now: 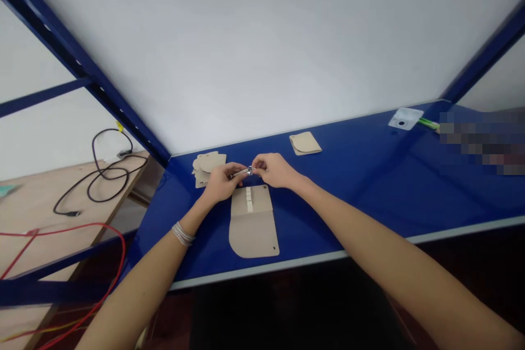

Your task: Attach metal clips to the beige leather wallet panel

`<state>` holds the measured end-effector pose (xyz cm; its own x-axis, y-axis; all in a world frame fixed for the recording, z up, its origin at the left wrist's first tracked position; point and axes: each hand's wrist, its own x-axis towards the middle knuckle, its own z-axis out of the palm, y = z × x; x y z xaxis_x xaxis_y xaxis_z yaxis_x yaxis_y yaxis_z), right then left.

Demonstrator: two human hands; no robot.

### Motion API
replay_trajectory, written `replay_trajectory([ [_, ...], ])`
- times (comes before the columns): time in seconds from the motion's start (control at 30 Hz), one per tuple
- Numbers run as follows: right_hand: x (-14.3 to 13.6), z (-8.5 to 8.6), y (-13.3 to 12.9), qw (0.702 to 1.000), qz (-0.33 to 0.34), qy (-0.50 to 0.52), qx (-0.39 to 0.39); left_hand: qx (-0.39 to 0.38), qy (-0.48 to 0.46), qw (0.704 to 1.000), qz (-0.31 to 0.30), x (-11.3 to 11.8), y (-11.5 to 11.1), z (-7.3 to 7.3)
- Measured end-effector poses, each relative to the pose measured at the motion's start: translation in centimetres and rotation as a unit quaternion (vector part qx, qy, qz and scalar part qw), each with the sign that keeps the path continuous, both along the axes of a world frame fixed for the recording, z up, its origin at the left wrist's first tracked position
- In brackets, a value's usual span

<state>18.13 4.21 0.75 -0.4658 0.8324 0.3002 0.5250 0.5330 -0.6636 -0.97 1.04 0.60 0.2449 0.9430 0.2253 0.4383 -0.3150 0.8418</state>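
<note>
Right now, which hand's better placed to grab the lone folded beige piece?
Right, I'd judge: the right hand is nearer the folded beige piece; the left hand is farther off. Both are at the small metal item.

head-worn camera | faces forward and down | single view, mid-range

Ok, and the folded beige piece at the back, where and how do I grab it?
I'd pinch the near edge, coming in low from the person's side, thumb on top. The folded beige piece lies flat on the blue table, its far edge towards the white wall, so the near side looks freer.
</note>
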Motion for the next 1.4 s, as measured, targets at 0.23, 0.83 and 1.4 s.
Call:
replay_trajectory([
  [0.23, -0.2, 0.7, -0.8, 0.996, -0.008, -0.084, 0.031, 0.032, 0.069, 0.997, 0.013, 0.0, -0.3, 0.0],
  [0.83, -0.7, 0.2, -1.0, 0.992, 0.010, -0.095, 0.086, 0.093, 0.185, 0.978, -0.005, 0.2, -0.9, 1.1],
  [1.4, -0.7, 0.3, -1.1, 0.999, -0.005, 0.023, 0.041, 0.060, 0.110, 0.992, -0.004, -0.1, -0.7, 0.9],
])
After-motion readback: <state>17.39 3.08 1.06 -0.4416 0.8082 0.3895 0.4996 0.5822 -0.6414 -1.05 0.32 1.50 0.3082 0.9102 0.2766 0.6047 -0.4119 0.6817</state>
